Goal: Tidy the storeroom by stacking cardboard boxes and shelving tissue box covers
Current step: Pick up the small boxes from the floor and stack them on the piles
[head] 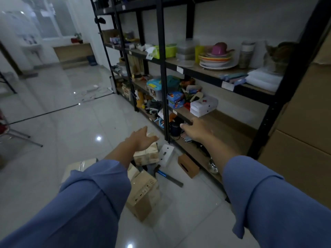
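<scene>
Brown tissue cover (188, 165), long axis along shelf (225, 126), slot sideways, L hand (141, 140), R hand (196, 129), fingers spread, empty

Glossy tiled floor (75, 126), matt cardboard boxes (143, 192), black metal shelving (163, 68)

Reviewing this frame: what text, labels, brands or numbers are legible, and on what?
No text can be read.
white tags on the shelf edges: blank or blurred.
blue packets on the shelf: print blurred.
cardboard box on the floor: dark marks, too small to read.
</scene>
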